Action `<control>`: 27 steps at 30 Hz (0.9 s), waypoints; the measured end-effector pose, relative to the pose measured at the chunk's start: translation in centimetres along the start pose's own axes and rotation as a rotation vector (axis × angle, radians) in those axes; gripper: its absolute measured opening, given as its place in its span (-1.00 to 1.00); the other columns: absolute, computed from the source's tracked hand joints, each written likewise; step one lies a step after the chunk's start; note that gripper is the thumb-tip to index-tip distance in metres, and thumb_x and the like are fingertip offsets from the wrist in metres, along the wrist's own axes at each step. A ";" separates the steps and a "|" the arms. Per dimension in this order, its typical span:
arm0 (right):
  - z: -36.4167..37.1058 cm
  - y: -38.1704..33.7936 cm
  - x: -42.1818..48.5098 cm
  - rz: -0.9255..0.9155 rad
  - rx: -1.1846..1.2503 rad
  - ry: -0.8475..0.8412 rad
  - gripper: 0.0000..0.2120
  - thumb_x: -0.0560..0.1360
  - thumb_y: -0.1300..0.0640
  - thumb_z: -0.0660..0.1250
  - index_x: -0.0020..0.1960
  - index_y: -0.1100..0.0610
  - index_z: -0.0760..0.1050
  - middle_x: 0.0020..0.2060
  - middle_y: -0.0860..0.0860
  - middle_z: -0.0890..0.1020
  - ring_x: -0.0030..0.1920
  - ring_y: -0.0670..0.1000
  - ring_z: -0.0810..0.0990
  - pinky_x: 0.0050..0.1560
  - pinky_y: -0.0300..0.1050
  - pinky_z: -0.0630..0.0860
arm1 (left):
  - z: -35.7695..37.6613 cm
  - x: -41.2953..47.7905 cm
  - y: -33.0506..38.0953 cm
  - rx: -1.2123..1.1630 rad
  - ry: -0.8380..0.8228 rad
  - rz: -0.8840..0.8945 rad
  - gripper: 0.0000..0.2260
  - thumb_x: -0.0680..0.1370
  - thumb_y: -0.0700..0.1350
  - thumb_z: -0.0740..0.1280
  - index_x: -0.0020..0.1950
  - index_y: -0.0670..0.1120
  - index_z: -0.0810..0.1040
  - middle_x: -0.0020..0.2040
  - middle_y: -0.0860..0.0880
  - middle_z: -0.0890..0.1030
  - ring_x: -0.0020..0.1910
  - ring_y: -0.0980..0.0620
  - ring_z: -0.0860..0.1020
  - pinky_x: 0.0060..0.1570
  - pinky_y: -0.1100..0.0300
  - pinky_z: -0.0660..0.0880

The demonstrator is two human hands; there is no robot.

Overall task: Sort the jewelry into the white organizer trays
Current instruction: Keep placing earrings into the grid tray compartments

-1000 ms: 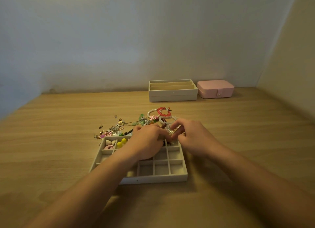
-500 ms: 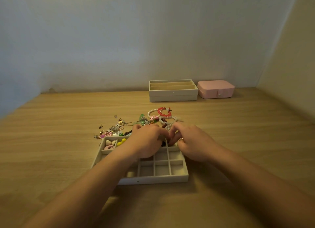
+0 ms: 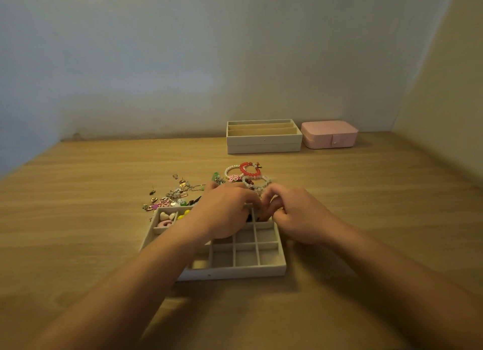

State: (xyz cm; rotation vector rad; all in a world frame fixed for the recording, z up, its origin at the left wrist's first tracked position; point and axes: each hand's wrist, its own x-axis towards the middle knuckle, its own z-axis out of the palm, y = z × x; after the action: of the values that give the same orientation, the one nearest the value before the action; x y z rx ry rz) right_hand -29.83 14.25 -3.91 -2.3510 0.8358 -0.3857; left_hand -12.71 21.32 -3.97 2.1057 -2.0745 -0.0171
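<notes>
Though curled together over square-celled white tray (image 3: pixel 235 272), left hand (image 3: pixel 224 211), right hand (image 3: pixel 298 215): grasp hidden, cannot tell

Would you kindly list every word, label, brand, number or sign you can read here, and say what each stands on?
No text can be read anywhere in this view.
White grid tray: only a small dark dot on its front wall, no lettering.
Stacked white trays: the same, a dot only.
Pink case: a plain snap tab, no brand visible.
Loose jewelry: too small to tell whether any piece carries a mark.
</notes>
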 end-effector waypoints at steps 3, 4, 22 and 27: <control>-0.2 0.1 0.1 -0.005 0.038 0.096 -0.69 0.51 0.38 0.23 0.02 -0.03 0.47 -0.15 -0.09 0.73 -0.28 -0.31 0.60 -0.32 -0.42 0.39 | 0.2 0.1 -0.6 -0.149 0.068 -0.056 -0.72 0.57 -0.14 0.31 0.16 0.20 0.59 0.15 0.16 0.57 0.17 0.10 0.50 0.31 -0.08 0.38; -0.4 0.2 0.3 0.000 0.048 0.140 -0.69 0.50 0.38 0.23 0.02 -0.02 0.48 -0.17 -0.10 0.73 -0.31 -0.30 0.59 -0.34 -0.42 0.38 | 0.2 0.1 -0.7 -0.193 0.086 -0.076 -0.72 0.56 -0.16 0.31 0.13 0.19 0.60 0.11 0.18 0.58 0.12 0.11 0.52 0.27 -0.08 0.43; 0.7 -0.8 2.2 0.040 -0.021 0.050 -0.75 0.56 0.33 0.25 -0.01 -0.03 0.50 -0.19 -0.08 0.70 -0.12 -0.18 0.67 0.01 -0.05 0.64 | -1.9 -1.6 -3.6 -0.379 0.140 -0.216 -0.73 0.60 -0.24 0.25 0.00 0.11 0.63 0.10 0.09 0.63 0.10 0.09 0.55 0.16 0.02 0.55; -0.2 -2.9 4.1 0.005 0.113 0.175 -0.74 0.53 0.40 0.24 -0.07 0.05 0.51 -0.25 -0.01 0.68 -0.25 -0.18 0.65 -0.23 -0.31 0.52 | -2.9 -2.3 -5.6 -0.421 0.208 -0.281 -0.76 0.61 -0.22 0.25 0.01 0.07 0.65 0.03 0.11 0.64 0.03 0.10 0.57 0.08 0.09 0.56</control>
State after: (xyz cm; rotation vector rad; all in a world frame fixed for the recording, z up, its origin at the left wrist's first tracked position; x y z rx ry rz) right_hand -25.43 13.30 -1.66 -2.2337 0.8760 -0.6279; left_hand -6.83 23.95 -2.18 2.0124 -1.4903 -0.2399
